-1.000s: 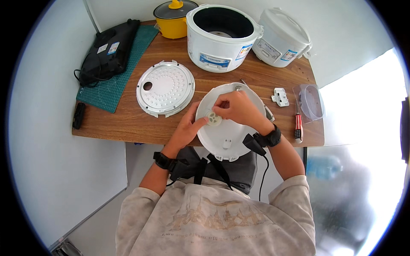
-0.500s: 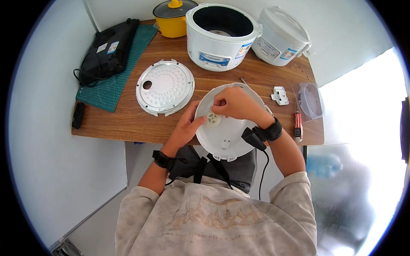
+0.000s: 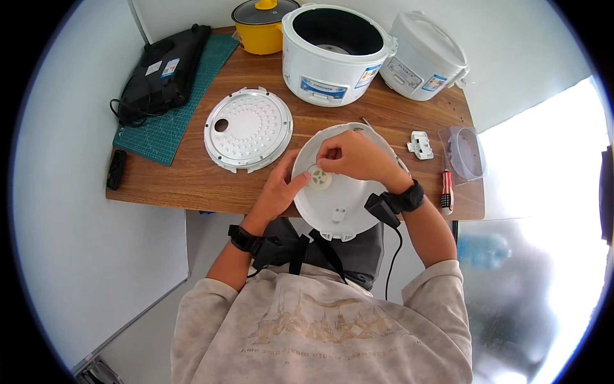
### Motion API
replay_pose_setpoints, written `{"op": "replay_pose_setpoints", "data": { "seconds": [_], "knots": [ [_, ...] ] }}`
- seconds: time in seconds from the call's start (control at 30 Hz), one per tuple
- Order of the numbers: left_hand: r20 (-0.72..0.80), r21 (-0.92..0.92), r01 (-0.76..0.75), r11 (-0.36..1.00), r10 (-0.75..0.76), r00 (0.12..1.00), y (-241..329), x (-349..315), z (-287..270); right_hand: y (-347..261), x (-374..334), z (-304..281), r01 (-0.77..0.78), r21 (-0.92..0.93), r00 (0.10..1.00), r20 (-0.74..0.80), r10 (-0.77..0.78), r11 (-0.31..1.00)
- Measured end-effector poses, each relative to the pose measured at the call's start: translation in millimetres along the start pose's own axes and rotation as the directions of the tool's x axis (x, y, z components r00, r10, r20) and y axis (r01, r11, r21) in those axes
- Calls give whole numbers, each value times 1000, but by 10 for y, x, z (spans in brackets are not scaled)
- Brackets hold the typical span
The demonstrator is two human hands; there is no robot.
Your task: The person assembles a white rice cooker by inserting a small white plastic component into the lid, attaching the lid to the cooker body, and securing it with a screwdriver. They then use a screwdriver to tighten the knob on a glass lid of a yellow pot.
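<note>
A white rice cooker lid shell (image 3: 358, 201), hollow side up, is tilted over the table's front edge and my lap. My left hand (image 3: 283, 185) grips its left rim, with the thumb reaching inside against a round cream plastic vent piece (image 3: 320, 179). Inside the shell, my right hand (image 3: 352, 155) has its fingers pinched together just above that round piece. A thin ring-like edge shows between the fingertips and the piece, too small to name. Left of the shell lies a dimpled silver inner lid plate (image 3: 252, 131) with one round hole.
An uncovered white rice cooker (image 3: 326, 77) and a closed one (image 3: 416, 64) stand behind, beside a yellow pot (image 3: 261, 40). At right lie a white plastic latch part (image 3: 420, 145), a red-handled screwdriver (image 3: 446, 192) and a clear tray (image 3: 465, 153). A black case (image 3: 163, 77) rests on a green mat (image 3: 153, 141).
My right hand's fingertips have shifted very slightly over the round vent piece. The lid shell and my left hand stay nearly where they were.
</note>
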State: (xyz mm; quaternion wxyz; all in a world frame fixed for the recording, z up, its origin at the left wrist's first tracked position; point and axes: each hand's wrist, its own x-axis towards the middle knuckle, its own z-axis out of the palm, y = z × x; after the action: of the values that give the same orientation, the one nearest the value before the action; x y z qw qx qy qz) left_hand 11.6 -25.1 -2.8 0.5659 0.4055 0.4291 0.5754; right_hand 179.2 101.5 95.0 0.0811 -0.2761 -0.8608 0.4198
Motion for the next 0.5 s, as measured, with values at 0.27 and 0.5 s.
{"op": "replay_pose_setpoints", "data": {
  "seconds": [0.27,0.5],
  "knots": [
    [-19,55,-37,998,38,999,-6,-9,9,-24,28,62,35,-131,998,-41,-41,991],
    [-2,48,-22,999,22,1000,-12,-1,7,-74,26,95,84,-157,989,-107,-102,984]
  ]
}}
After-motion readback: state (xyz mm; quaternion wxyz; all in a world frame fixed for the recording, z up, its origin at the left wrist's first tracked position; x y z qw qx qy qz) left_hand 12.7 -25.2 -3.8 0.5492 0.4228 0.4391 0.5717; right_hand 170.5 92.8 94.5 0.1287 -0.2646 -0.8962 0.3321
